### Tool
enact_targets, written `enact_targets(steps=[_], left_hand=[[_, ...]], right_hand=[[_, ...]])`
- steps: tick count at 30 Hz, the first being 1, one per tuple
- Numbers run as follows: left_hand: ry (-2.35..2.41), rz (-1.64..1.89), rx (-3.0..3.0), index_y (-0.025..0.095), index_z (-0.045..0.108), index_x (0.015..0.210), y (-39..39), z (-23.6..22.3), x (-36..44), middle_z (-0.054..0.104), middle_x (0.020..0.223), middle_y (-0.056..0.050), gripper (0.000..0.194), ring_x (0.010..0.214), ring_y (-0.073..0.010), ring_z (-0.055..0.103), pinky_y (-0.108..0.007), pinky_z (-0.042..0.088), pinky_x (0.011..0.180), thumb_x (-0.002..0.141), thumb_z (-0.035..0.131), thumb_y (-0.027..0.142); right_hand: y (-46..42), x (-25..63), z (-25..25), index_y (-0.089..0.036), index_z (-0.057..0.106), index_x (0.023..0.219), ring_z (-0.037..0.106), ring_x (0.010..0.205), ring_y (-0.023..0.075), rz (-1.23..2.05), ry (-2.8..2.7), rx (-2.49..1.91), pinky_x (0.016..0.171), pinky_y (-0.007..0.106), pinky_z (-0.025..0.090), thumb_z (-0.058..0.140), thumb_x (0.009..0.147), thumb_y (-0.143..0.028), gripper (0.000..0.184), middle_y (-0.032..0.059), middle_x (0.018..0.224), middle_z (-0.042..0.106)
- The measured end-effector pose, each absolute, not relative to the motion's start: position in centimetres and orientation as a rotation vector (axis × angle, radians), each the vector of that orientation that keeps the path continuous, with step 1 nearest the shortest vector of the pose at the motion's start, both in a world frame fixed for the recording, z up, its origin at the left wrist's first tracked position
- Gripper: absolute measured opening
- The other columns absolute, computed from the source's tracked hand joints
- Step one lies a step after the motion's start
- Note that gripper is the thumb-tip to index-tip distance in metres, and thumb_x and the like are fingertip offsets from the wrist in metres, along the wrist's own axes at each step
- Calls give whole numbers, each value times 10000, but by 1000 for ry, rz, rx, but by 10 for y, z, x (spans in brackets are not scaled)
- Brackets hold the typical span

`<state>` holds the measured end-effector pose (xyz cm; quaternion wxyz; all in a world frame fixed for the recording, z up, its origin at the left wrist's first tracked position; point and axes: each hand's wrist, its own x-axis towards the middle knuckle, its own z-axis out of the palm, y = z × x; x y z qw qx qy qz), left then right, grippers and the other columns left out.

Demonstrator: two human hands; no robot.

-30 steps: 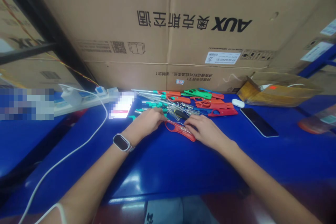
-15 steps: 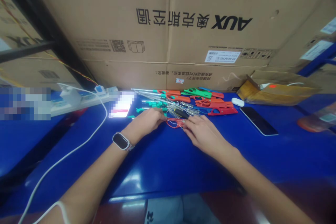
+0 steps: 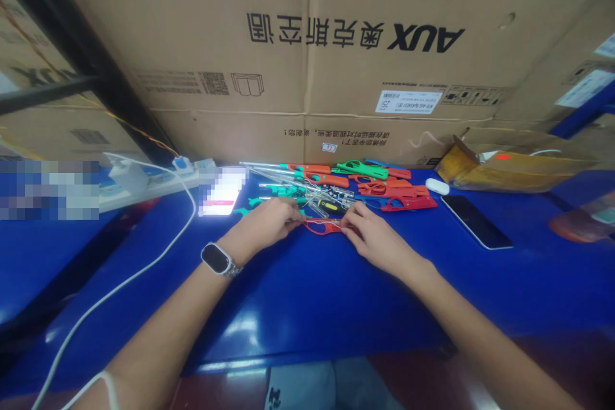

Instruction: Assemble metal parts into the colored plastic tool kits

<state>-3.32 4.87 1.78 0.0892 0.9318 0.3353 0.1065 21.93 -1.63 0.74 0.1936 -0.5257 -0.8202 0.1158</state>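
A red lighter shell (image 3: 319, 230) with a trigger-guard loop lies on the blue tabletop between my hands, a thin white wire along it. My left hand (image 3: 273, 223), with a watch at the wrist, is closed in a pinch at the shell's left end. At the right end, my right hand (image 3: 373, 230) pinches the shell, its fingertips partly hidden. Just behind are a black-and-yellow handle (image 3: 331, 207), clear and metal small parts, and green trigger pieces (image 3: 281, 190). Red shells (image 3: 408, 197), a green shell (image 3: 360, 169) and long metal-tubed lighters (image 3: 312, 170) lie farther back.
A phone (image 3: 475, 221) and white earbud case (image 3: 437, 186) lie at right, near an open carton (image 3: 519, 166) and a bottle (image 3: 583, 221). At left are a lit screen (image 3: 223, 192), power strip (image 3: 192, 173) and white cable (image 3: 144, 269). A large cardboard box (image 3: 336, 77) stands behind.
My right hand has shifted slightly right along the red shell, showing more of it and of the black-and-yellow handle. My left hand stays at the left end.
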Motion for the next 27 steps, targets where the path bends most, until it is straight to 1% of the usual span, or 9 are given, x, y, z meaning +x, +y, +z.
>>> enact_targets(steps=[5, 10, 12, 15, 20, 23, 27], left_hand=[[1066, 264, 2795, 192, 749, 964, 44, 23, -31, 685, 939, -64, 176, 800, -194, 645, -284, 454, 687, 919, 581, 216], [1085, 330, 2808, 192, 733, 1044, 44, 21, -25, 670, 921, -67, 257, 817, -208, 637, -299, 456, 702, 962, 538, 338], [1061, 345, 2795, 193, 733, 1038, 45, 18, -23, 657, 923, -67, 249, 819, -201, 632, -294, 455, 709, 967, 538, 330], [1000, 360, 2711, 190, 736, 1019, 49, 13, -25, 653, 930, -58, 206, 810, -178, 632, -282, 456, 724, 960, 554, 267], [944, 471, 2566, 182, 746, 933, 56, 5, -31, 659, 871, -40, 167, 730, -141, 612, -264, 450, 704, 937, 585, 228], [953, 512, 2510, 175, 744, 899, 57, 3, -31, 663, 862, -38, 155, 715, -133, 604, -258, 452, 691, 925, 597, 217], [963, 528, 2500, 174, 736, 919, 55, 4, -29, 661, 885, -40, 149, 736, -136, 604, -268, 466, 717, 929, 591, 207]], right_hand=[[-11, 218, 6, -186, 601, 930, 607, 917, 191, 360, -2318, -1466, 860, 345, 490, 500, 960, -167, 107, 66, 998, 553], [-3, 217, 6, -190, 590, 924, 586, 889, 178, 438, -2350, -1405, 833, 334, 476, 493, 959, -167, 106, 55, 989, 546], [-1, 215, 6, -192, 589, 921, 579, 893, 177, 466, -2364, -1367, 825, 328, 467, 500, 955, -166, 99, 51, 985, 545], [1, 212, 7, -192, 592, 926, 574, 890, 172, 497, -2367, -1335, 818, 321, 453, 509, 952, -166, 90, 47, 984, 544], [1, 207, 7, -184, 589, 896, 567, 850, 160, 476, -2352, -1346, 785, 304, 442, 504, 946, -157, 103, 47, 979, 545], [0, 206, 6, -183, 599, 891, 572, 838, 160, 433, -2346, -1372, 769, 297, 444, 506, 947, -168, 109, 45, 969, 552], [-2, 205, 6, -186, 632, 912, 589, 822, 164, 362, -2303, -1466, 746, 291, 449, 527, 944, -194, 110, 49, 959, 570]])
